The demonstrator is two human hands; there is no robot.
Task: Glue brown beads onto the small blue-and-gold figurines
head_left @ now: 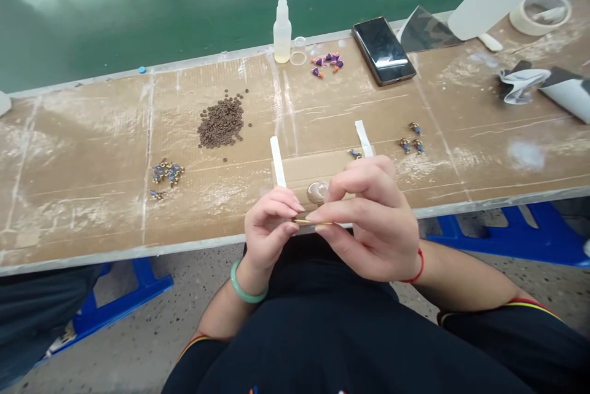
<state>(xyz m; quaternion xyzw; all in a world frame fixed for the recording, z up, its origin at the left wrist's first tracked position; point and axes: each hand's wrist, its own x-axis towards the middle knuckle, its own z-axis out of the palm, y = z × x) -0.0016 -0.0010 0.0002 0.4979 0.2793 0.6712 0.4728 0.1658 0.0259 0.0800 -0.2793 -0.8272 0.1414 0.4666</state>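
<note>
Close to my body, at the table's front edge, my left hand (pixel 273 219) and my right hand (pixel 371 216) meet fingertip to fingertip. The right thumb and fingers pinch a thin, yellowish stick (pixel 304 221) that points to the left. Its left end reaches the pinched fingertips of my left hand, where whatever they grip is too small and covered to make out. Just behind the fingers lies a shiny clear puddle or round dish (pixel 316 192) on a piece of cardboard (pixel 313 168). One small blue and gold figure (pixel 354 153) rests beyond my right hand.
White strips (pixel 277 161) flank the cardboard. Left are a pile of small brown discs (pixel 222 123) and several blue-gold figures (pixel 168 173); more figures (pixel 410 139) lie right. Behind stand a dropper bottle (pixel 283 31), purple-orange pieces (pixel 328 63), a phone (pixel 384 51) and a tape roll (pixel 540 13).
</note>
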